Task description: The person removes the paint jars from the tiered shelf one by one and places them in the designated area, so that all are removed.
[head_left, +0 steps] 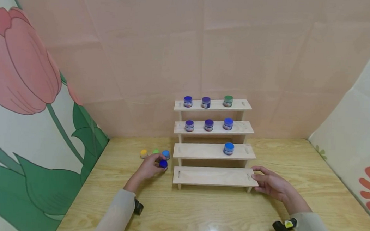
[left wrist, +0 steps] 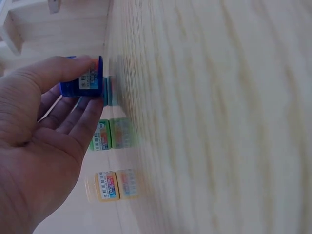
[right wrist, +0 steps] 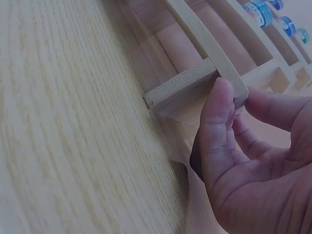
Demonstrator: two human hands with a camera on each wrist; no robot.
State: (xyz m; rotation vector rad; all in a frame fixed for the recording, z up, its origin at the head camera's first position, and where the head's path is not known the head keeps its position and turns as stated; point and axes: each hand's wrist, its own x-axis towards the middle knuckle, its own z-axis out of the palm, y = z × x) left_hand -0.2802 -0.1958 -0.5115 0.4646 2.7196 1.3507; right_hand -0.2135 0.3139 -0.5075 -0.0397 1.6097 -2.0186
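Note:
My left hand point(head_left: 150, 167) pinches a small dark blue paint jar point(left wrist: 82, 80) between thumb and fingers, at or just above the tabletop; whether it touches the wood I cannot tell. Just beyond it stand a light blue jar point(head_left: 166, 154), a green jar point(left wrist: 101, 135) and a yellow jar point(left wrist: 107, 186). At the right end of a pale wooden stepped rack point(head_left: 213, 176), my right hand point(head_left: 271, 184) grips the lowest board point(right wrist: 222, 61) with its thumb and fingertips. One blue jar point(head_left: 229, 148) sits toward the right of the second board from the bottom.
Higher up the rack, each of the top two boards bears a row of jars, among them a green-lidded jar point(head_left: 228, 101) and a purple-blue jar point(head_left: 208, 125). A pinkish sheet point(head_left: 143, 74) rises behind the wooden table point(head_left: 198, 215). Flower-printed panels stand at both sides.

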